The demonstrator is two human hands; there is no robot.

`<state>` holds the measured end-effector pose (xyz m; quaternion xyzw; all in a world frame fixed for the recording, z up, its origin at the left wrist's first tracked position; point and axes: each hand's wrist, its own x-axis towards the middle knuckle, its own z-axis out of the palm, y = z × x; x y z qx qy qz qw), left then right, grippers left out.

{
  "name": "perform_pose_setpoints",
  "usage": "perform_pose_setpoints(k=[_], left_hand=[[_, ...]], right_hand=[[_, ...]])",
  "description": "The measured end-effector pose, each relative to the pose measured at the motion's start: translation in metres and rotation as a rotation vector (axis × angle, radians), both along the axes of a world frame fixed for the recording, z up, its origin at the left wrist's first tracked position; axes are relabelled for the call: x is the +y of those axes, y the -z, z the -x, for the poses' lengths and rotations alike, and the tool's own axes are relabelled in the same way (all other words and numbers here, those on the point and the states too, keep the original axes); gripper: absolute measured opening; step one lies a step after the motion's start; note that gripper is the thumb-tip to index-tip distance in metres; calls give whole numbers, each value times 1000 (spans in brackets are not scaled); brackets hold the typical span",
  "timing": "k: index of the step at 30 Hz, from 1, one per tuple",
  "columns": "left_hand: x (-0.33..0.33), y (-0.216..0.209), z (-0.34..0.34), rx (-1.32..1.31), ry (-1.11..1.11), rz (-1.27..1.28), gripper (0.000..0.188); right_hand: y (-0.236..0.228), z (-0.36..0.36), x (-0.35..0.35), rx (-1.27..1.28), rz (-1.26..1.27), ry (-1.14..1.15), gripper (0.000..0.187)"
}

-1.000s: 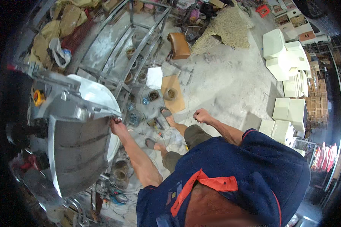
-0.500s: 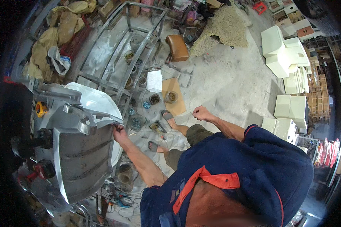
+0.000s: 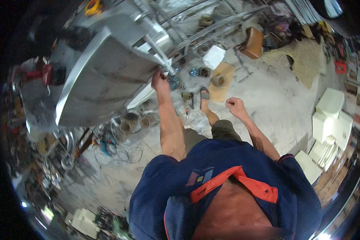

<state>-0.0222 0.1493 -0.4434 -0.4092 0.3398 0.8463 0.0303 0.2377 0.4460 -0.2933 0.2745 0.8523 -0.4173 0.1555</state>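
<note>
Dusty concrete floor (image 3: 264,96); left hand (image 3: 160,80) grips curved sheet-metal panel (image 3: 104,80) (shiny, ribbed).

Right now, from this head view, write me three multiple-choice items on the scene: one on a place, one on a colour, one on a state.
1. Where is the left hand?
A. On the corner of the big metal panel
B. In a trouser pocket
C. On the white foam blocks

2. What colour is the collar of the dark blue shirt?
A. Green
B. Orange-red
C. White

3. In what state is the right hand?
A. Flat on the floor
B. Gripping a hammer
C. Loosely curled in the air, apart from the panel

Answers: 1 A, its grip is closed at the panel's near corner. 2 B, an orange-red band lines the neck opening. 3 C, it hangs over the concrete floor with no tool visible in it.
</note>
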Motion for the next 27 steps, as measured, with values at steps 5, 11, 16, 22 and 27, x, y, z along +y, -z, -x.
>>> perform_pose_setpoints(k=[5, 11, 16, 22, 27], left_hand=[[9, -23, -28, 57, 126, 333, 19], [-41, -25, -138, -255, 579, 464, 19], [-82, -40, -189, -249, 674, 388, 14], [-108, -65, -156, -101, 661, 225, 19], [-115, -83, -113, -66, 729, 397, 15]], right_hand=[[-27, 91, -86, 138, 100, -228, 43], [-20, 192, -176, 245, -282, -785, 73], [8, 219, -205, 194, -592, -916, 66], [18, 220, -228, 292, -670, -753, 44], [19, 220, -239, 274, -642, -617, 35]])
